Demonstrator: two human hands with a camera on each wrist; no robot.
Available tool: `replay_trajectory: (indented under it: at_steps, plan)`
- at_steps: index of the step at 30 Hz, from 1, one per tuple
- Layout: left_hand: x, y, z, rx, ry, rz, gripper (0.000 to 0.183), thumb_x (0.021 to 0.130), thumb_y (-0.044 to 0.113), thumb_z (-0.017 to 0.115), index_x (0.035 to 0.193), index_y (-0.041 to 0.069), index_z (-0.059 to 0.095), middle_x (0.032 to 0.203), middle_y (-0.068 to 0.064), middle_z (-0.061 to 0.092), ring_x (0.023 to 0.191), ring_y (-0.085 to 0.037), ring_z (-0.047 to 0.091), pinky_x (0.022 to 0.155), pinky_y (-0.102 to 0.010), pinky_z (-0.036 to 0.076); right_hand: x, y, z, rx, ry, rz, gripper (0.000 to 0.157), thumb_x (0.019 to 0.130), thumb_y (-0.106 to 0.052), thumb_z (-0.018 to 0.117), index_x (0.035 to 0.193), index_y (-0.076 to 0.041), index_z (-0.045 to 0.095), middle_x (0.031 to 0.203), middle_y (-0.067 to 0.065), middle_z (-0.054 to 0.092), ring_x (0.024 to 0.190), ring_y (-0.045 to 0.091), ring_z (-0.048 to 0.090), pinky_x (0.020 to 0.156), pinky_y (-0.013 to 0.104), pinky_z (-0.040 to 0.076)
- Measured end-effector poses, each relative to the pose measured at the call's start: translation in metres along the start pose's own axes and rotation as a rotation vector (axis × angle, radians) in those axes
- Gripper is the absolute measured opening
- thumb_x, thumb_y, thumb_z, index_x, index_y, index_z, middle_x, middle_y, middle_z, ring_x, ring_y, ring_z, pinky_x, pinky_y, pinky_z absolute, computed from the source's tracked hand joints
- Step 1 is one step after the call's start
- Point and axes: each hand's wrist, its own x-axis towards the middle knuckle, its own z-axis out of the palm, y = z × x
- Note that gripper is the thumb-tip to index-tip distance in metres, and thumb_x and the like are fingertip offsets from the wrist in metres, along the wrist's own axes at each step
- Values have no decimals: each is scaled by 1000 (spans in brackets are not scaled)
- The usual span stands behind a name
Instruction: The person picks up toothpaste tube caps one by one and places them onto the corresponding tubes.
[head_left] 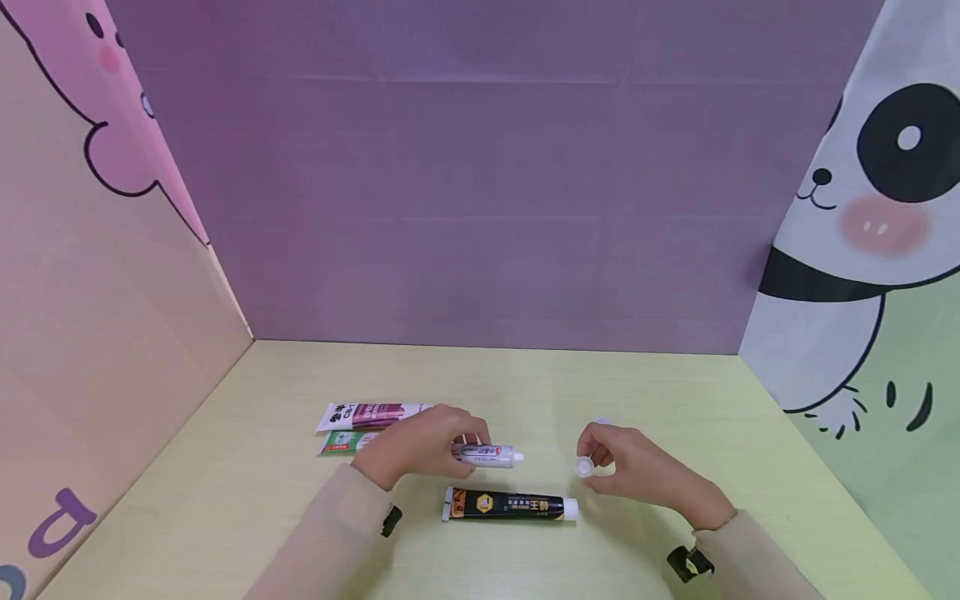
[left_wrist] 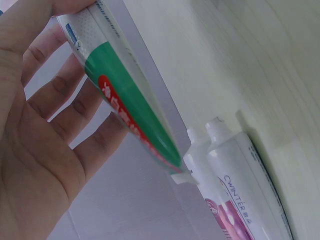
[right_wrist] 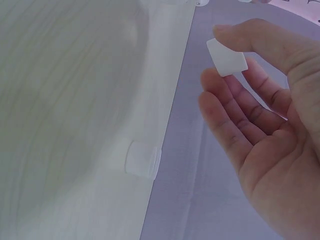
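A purple backdrop (head_left: pixel 480 167) stands at twelve o'clock behind the pale tabletop (head_left: pixel 225 467). Your left hand (head_left: pixel 420 442) grips the white-and-green tube (head_left: pixel 486 456), its bare nozzle (head_left: pixel 518 457) pointing to three o'clock. Your right hand (head_left: pixel 637 471) pinches the white cap (head_left: pixel 584 467) between thumb and finger, apart from that nozzle. A second cap (right_wrist: pixel 142 160) lies at your right hand's twelve o'clock. The black tube (head_left: pixel 510 505) lies at six o'clock between your hands; the maroon-and-white tube (head_left: pixel 375 415), at ten o'clock from your left hand.

Smooth plastic cap (right_wrist: pixel 228 58), glossy tube (left_wrist: pixel 124 90)
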Motion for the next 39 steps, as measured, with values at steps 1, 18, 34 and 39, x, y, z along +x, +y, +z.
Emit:
replay_trajectory:
  at_steps: [1,18,34,39]
  plan:
    - [1,0,0,-1,0,0,24,81,10,77,102,20,71,92,12,65,76,-5,57,70,-22,50,1,0,0,0,1,-3,28,82,-6,80,97,-16,59,90,-11,59,82,6,61,77,29,54]
    - [10,8,2,-1,-9,8,25,82,11,78,104,20,71,93,10,66,77,-5,58,72,-21,50,13,-7,8,-63,59,-99,28,85,-9,79,110,-10,69,102,-10,63,87,8,61,78,35,56]
    - [16,13,6,-2,-18,1,24,82,14,79,103,22,71,92,12,65,78,-5,58,73,-21,50,19,-15,12,0,77,-66,29,83,-4,79,101,-15,59,95,-10,60,87,7,62,80,35,56]
    - [18,15,7,-7,-17,8,23,83,14,79,103,21,71,92,12,65,77,-5,58,73,-20,50,20,-15,14,9,75,-99,32,81,3,77,102,-13,59,97,-8,60,87,7,63,79,34,56]
